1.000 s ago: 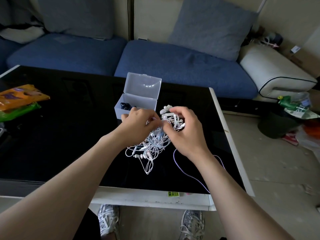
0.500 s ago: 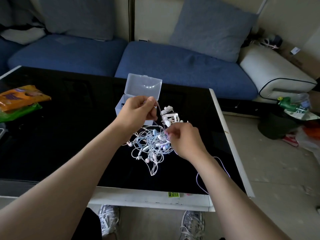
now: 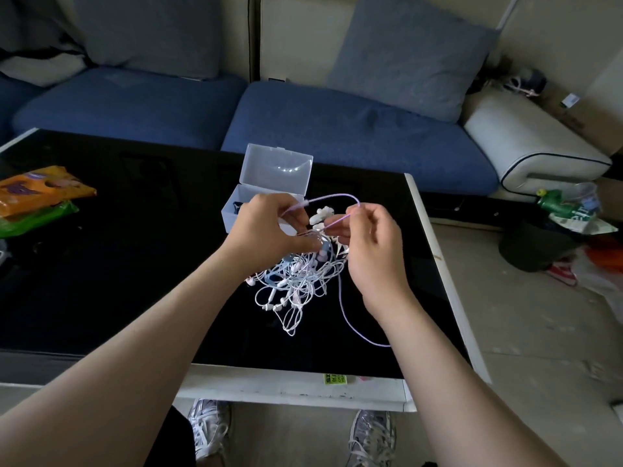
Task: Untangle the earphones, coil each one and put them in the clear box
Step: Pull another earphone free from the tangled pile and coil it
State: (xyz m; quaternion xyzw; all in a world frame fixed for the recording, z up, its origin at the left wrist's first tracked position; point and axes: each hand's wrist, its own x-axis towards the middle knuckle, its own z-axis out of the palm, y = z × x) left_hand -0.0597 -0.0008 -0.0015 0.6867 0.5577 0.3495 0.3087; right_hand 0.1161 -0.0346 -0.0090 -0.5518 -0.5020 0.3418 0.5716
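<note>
Left hand (image 3: 269, 227) and right hand (image 3: 374, 251) are raised just above the tabletop (image 3: 135, 264), right of centre. Each hand has its fingers curled and pinches the same purple cable (image 3: 337, 196), which arcs between them. From the right hand the cable drops to the tabletop and trails towards the near right. The tangle of white earphones (image 3: 296, 281) lies on the tabletop directly beneath and just near of the hands. The clear box (image 3: 274, 171) stands just beyond the left hand with its lid upright and a dark item inside. An orange packet (image 3: 43, 187) and a green packet (image 3: 33, 219) lie at far left.
</note>
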